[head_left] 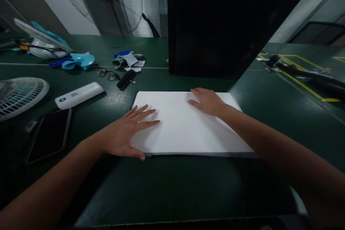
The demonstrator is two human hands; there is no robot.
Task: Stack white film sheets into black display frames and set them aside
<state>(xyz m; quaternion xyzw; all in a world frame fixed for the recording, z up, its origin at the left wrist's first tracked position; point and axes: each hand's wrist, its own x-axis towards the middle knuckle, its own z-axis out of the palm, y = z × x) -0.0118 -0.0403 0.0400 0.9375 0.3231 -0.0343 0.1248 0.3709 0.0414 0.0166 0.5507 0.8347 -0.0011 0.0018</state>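
A white stack of paper (pixel 185 129) lies flat on the dark green table (pixel 172 187) in front of me. My left hand (pixel 128 131) rests open on the sheet's left part, fingers spread and pointing right, thumb at the near edge. My right hand (pixel 206 101) lies palm down near the far edge of the paper, fingers slightly curled and pointing left. Neither hand holds anything.
A dark phone (pixel 50 134) and a white bar-shaped device (pixel 79 95) lie to the left. A small white fan (pixel 18 95) sits at the far left. Glasses (pixel 107 74), a black marker (pixel 125 79) and blue and white items (pixel 78 60) lie farther back. A black box (pixel 215 25) stands behind the paper.
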